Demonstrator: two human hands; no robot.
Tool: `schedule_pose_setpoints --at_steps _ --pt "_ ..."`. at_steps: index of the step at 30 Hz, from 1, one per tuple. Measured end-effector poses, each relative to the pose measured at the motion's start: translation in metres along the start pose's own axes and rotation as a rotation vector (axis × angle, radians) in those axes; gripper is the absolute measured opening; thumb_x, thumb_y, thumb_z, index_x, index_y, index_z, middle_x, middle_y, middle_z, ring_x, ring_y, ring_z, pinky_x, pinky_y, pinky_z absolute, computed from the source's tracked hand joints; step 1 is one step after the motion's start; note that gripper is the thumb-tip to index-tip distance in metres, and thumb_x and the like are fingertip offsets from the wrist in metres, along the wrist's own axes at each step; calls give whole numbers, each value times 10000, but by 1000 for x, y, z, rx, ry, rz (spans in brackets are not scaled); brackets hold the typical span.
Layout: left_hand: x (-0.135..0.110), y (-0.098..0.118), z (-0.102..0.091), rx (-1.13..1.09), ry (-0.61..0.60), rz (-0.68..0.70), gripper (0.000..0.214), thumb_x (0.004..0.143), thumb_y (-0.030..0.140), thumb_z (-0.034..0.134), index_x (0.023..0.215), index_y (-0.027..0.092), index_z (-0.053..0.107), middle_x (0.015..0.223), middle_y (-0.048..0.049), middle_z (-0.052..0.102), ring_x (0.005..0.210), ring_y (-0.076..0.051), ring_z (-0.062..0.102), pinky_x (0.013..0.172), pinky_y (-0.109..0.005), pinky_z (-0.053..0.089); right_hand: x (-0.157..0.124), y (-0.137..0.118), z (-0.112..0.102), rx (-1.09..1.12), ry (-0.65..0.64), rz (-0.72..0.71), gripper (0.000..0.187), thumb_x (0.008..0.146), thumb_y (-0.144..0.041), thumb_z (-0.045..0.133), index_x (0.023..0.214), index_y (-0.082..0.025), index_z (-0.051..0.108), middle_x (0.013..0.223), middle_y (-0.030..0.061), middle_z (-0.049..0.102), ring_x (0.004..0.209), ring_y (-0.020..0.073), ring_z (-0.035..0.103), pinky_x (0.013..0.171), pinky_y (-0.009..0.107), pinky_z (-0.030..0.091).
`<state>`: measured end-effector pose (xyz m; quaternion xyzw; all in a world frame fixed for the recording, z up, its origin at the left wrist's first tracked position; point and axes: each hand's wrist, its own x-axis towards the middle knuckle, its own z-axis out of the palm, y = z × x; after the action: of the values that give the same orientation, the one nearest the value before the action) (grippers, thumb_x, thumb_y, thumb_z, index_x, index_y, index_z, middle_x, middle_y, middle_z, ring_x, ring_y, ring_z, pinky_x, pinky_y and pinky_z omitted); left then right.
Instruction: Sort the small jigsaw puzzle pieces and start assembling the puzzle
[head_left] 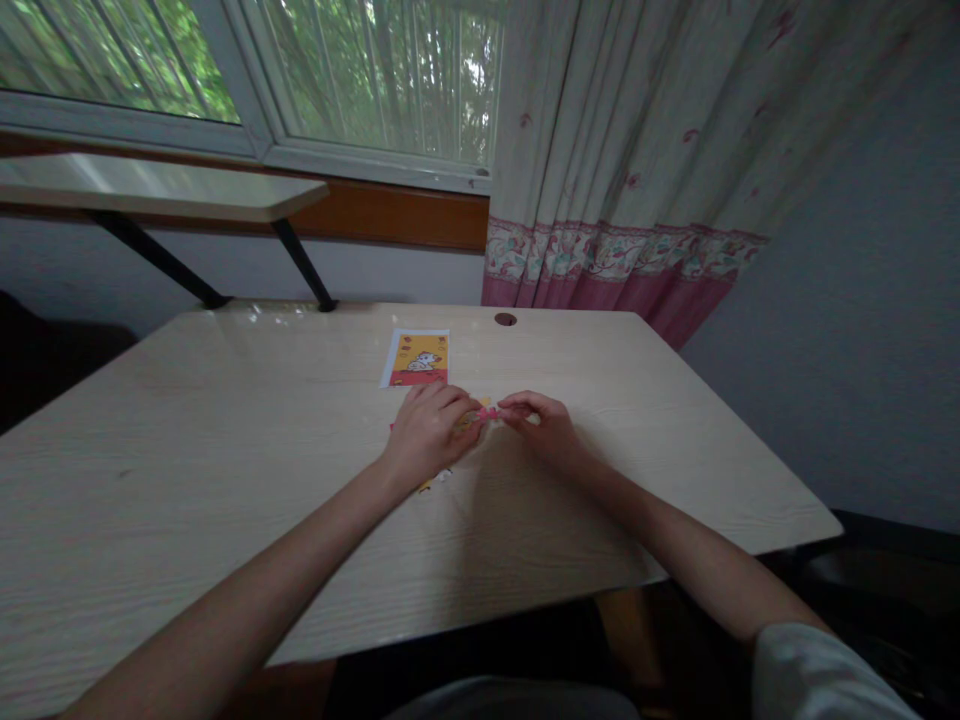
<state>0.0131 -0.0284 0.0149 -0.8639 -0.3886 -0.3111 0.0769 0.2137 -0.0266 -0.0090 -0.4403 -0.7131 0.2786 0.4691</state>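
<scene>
A small pink puzzle piece (489, 413) shows between my two hands, low over the table. My right hand (541, 418) pinches its right side with thumb and fingertips. On the other side my left hand (435, 425) has its fingers curled round yellowish puzzle pieces (466, 424), which it partly hides, and its fingertips meet the pink piece. Below the left wrist lies a loose yellow-and-white piece (435, 482). Just beyond the left hand a picture card (420, 358) lies flat, with a white cartoon animal on yellow and red.
The pale wooden table (225, 450) runs to a rounded right edge. A round cable hole (505, 319) is near its back edge. At the back left a raised shelf (165, 185) stands on black legs. A curtain (615, 200) hangs behind, beside the window (375, 80).
</scene>
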Motion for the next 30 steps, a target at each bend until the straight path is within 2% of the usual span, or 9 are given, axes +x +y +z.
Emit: schedule_pose_setpoints --at_steps 6,10,13,16,19,21,25,30 --pt "0 0 -1 -27 -2 -6 201 867 331 519 855 183 654 834 -56 670 816 -213 582 736 -373 411 2 -3 -6 -244 -18 -242 159 842 -340 584 831 -219 687 767 40 690 727 154 610 688 284 469" --pt "0 2 1 -55 -16 -2 178 847 315 537 845 179 652 832 -55 678 819 -217 590 750 -378 412 1 1 -7 -359 -43 -311 173 858 -353 569 839 -237 696 797 30 705 750 157 616 719 296 443" --pt "2 2 1 -91 -69 -16 189 830 317 555 889 163 648 881 -69 677 857 -226 592 777 -381 423 2 4 -9 -429 -22 -340 187 868 -361 556 839 -238 694 802 29 700 766 162 610 731 303 422" --pt "5 -1 4 -84 -180 -30 345 830 383 554 1078 147 595 1081 -107 645 998 -254 570 857 -409 420 7 6 -16 -458 72 -345 177 868 -345 560 840 -229 690 806 36 695 784 172 605 759 314 408" --pt "7 -6 11 -42 -335 -10 492 884 443 451 1272 139 466 1332 -154 503 1206 -293 463 956 -483 362 13 8 -27 -467 213 -307 180 865 -339 562 822 -224 693 798 41 688 753 173 600 765 323 411" --pt "6 -8 16 -24 -450 13 513 921 448 361 1327 139 411 1417 -165 407 1285 -301 387 997 -531 308 17 9 -34 -473 280 -302 188 865 -343 559 819 -222 695 798 42 685 723 168 593 752 327 417" --pt "3 -11 17 -5 -572 -6 536 939 465 278 1347 138 401 1423 -168 400 1308 -292 364 1030 -551 251 20 12 -44 -477 352 -363 182 858 -346 570 825 -223 699 789 31 689 710 156 595 735 321 424" --pt "-2 -16 9 -7 -563 -19 502 938 457 285 1306 160 453 1382 -145 463 1273 -282 409 1023 -514 270 19 13 -47 -503 396 -440 156 851 -320 586 814 -226 705 755 21 688 712 151 608 735 313 425"
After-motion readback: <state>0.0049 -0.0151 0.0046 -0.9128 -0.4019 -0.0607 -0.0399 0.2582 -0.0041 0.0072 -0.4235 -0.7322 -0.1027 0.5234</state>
